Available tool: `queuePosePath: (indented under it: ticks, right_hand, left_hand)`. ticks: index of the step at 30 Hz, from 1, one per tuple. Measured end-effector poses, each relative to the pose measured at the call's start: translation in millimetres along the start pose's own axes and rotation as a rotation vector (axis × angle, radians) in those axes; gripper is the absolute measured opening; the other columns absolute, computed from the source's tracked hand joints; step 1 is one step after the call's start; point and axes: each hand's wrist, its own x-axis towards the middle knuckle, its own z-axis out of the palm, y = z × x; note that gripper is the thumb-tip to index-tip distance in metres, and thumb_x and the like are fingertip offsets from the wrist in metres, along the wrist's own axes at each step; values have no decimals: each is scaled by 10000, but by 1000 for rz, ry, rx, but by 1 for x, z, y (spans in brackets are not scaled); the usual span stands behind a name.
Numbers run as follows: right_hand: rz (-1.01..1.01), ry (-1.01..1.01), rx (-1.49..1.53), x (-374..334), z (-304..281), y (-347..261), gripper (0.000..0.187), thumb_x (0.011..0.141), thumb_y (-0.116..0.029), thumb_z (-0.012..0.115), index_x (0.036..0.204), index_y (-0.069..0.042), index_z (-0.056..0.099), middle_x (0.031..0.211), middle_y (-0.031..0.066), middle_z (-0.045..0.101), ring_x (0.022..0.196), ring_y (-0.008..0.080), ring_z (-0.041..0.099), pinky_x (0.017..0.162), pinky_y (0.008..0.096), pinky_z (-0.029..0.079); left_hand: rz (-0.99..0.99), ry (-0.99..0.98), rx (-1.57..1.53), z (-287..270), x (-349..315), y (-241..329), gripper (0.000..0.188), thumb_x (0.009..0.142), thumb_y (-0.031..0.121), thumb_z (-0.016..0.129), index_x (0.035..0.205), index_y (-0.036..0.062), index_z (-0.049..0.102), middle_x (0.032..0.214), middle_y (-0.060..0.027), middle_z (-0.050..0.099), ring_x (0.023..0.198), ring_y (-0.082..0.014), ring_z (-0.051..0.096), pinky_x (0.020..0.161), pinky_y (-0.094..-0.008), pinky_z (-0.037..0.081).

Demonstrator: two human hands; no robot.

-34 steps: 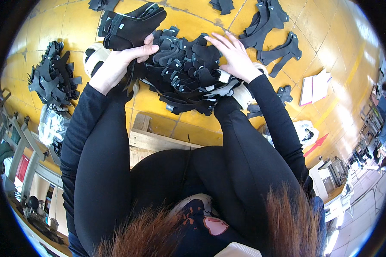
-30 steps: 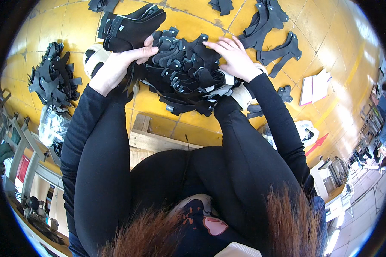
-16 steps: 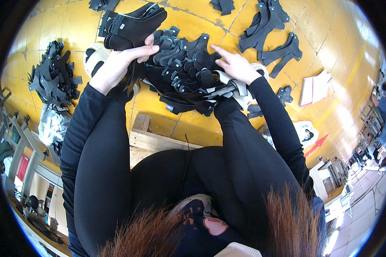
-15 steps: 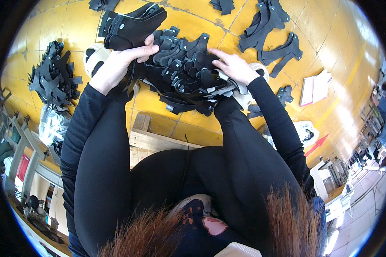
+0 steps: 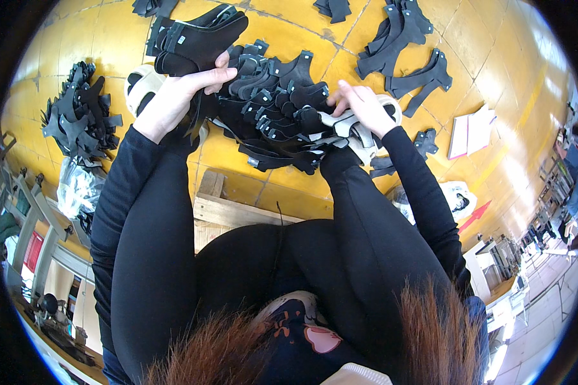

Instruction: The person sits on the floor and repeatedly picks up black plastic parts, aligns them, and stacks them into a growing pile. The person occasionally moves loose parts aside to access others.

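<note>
Where the black cut pieces overlap, right hand's grip is hidden.

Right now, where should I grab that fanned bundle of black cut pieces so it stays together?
Grip the fanned bundle at its lower, narrow end, coming from the near side: the pieces converge there, while the tabbed tips splay outward. The left hand steadies one edge.

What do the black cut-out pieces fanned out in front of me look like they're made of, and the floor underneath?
The black cut-out pieces look like soft matte fabric or neoprene-like foam: they bend, overlap limply and show no shine, though the exact material is unclear. The yellow floor looks like hard glossy tile, with grid joints and bright reflections.
</note>
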Motion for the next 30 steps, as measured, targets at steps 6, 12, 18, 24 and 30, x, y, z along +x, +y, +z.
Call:
queuePosePath:
  ticks: [6, 12, 18, 24, 30]
  right_hand:
    - [-118, -81, -589, 8, 26, -11, 488, 863, -285, 684, 1334, -217, 578, 871, 97, 701, 840, 308, 677, 757, 425, 518]
    - [-445, 95, -665, -4, 27, -3, 267, 774, -195, 746, 1009, -161, 624, 953, 27, 590, 1014, 246, 581, 913, 375, 434]
    - [-733, -8, -655, -14, 20, -3, 206, 780, -94, 715, 948, -99, 595, 974, 51, 589, 1015, 279, 591, 918, 395, 465]
    - [-826, -23, -655, -40, 26, -5, 261, 768, -117, 662, 1020, -118, 594, 1034, 36, 598, 1025, 245, 614, 919, 370, 496]
    - [-797, -71, -691, -48, 24, -11, 294, 848, -125, 617, 1139, -134, 577, 1155, 60, 624, 1023, 273, 629, 876, 374, 516]
  left_hand:
    - [-28, 46, 2, 3, -3, 2, 116, 889, 69, 690, 897, 92, 577, 756, 51, 504, 636, -56, 425, 648, -215, 342]
    - [-24, 17, -12, 2, -2, 0, 114, 895, 90, 690, 903, 98, 576, 750, 54, 489, 657, -55, 420, 648, -219, 330]
    - [-53, 11, 34, -3, 0, -4, 127, 903, 103, 681, 905, 102, 554, 772, 61, 471, 679, -49, 407, 650, -223, 317]
    - [21, -52, 24, -1, 0, -1, 139, 895, 85, 676, 894, 101, 538, 795, 65, 466, 676, -46, 392, 636, -213, 314]
    - [23, -21, 8, 2, -1, 0, 149, 884, 87, 685, 895, 98, 537, 798, 64, 473, 681, -41, 392, 627, -206, 312]
